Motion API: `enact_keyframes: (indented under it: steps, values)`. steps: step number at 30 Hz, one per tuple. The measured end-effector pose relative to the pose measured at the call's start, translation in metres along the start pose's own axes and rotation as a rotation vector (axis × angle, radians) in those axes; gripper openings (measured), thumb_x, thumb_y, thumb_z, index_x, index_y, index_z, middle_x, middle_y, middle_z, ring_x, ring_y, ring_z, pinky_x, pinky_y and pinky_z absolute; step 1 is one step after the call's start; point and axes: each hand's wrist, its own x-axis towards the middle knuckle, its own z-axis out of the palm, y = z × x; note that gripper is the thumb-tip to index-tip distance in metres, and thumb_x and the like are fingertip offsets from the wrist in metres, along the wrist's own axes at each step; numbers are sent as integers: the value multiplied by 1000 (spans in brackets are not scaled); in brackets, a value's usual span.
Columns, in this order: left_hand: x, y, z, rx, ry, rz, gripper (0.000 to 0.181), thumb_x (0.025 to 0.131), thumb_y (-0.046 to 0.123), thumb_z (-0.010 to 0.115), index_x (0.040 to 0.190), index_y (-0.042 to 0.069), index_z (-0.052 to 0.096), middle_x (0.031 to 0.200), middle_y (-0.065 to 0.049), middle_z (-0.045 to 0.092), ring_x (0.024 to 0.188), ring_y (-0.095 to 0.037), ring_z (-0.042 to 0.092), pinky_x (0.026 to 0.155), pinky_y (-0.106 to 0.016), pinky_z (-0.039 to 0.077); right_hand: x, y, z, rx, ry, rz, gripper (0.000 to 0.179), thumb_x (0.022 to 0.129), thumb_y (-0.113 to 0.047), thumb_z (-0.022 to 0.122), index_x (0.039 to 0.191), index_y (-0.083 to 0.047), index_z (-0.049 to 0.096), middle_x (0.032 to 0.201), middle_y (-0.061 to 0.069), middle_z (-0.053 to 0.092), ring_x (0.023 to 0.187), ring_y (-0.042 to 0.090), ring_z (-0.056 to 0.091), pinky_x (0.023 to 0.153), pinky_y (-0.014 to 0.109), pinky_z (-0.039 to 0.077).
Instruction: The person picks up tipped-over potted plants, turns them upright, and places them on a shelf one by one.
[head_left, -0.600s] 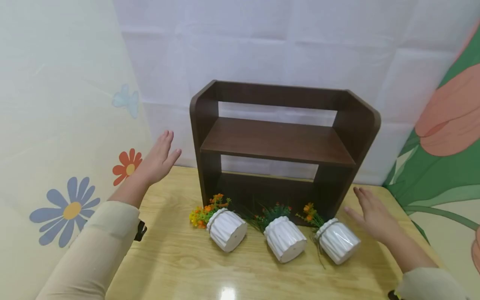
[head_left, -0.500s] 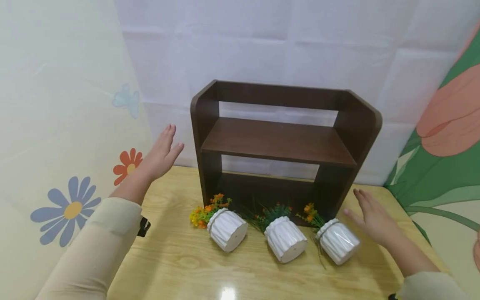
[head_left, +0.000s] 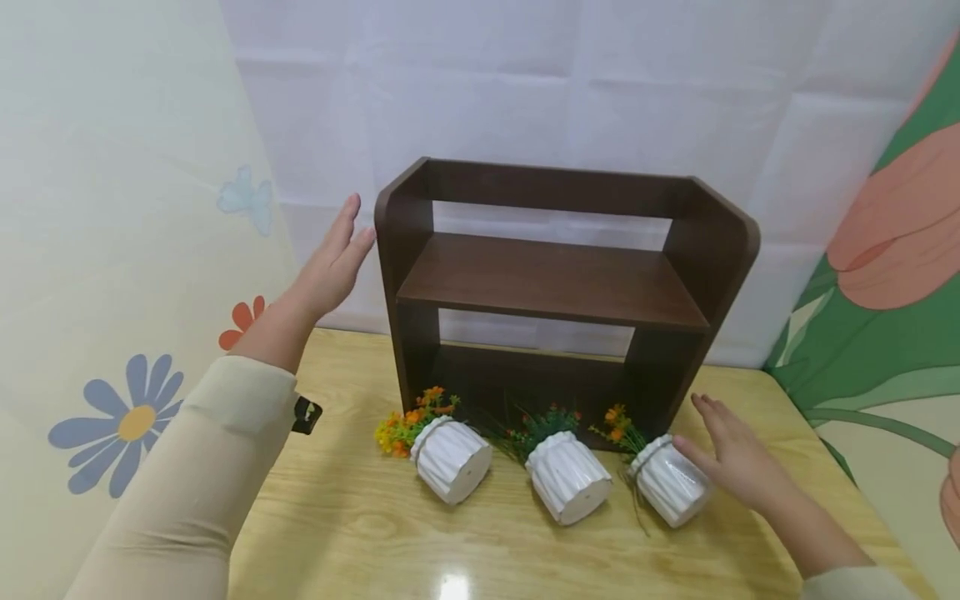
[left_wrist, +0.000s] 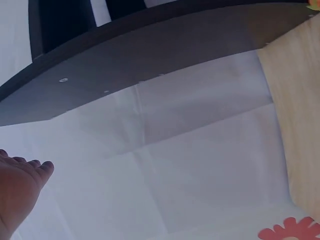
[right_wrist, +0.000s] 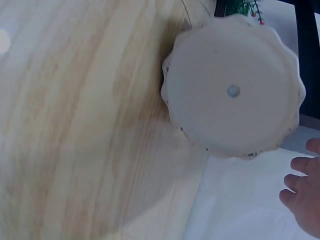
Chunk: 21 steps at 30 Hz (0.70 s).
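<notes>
A dark brown two-tier shelf point(head_left: 555, 279) stands on the table against the white backdrop. My left hand point(head_left: 327, 271), fingers straight, is beside its upper left side panel; in the left wrist view the hand point(left_wrist: 20, 190) appears apart from the panel point(left_wrist: 150, 50). My right hand point(head_left: 735, 454) is extended by the right potted plant point(head_left: 670, 482), its thumb overlapping the white pot; whether they touch I cannot tell. In the right wrist view that pot's round base point(right_wrist: 232, 90) faces the camera. A middle potted plant point(head_left: 568, 477) and a left one point(head_left: 452, 460) also lie tipped over.
The light wooden table point(head_left: 360, 533) extends in front of the pots. A white cloth backdrop point(head_left: 525, 75) hangs behind the shelf. Printed panels with flowers stand at the left point(head_left: 135, 250) and right point(head_left: 892, 275) sides.
My left hand has risen and moved right, closer to the shelf's left side. My right hand has shifted slightly left and down, over the right pot's edge. The pots and shelf stay put.
</notes>
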Motion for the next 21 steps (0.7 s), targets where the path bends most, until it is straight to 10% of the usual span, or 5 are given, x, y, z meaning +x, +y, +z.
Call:
enact_keyframes:
  steps: [21]
  values:
    - [45,41,16,-234,49,-111,67,103,47,25,159,20,-2,167,-4,0,154,-20,1,124,-44,4,-23,-11,17,17,23,-5,75,93,-42,63,143,8,38,146,36,38,134,57,32,103,69,30]
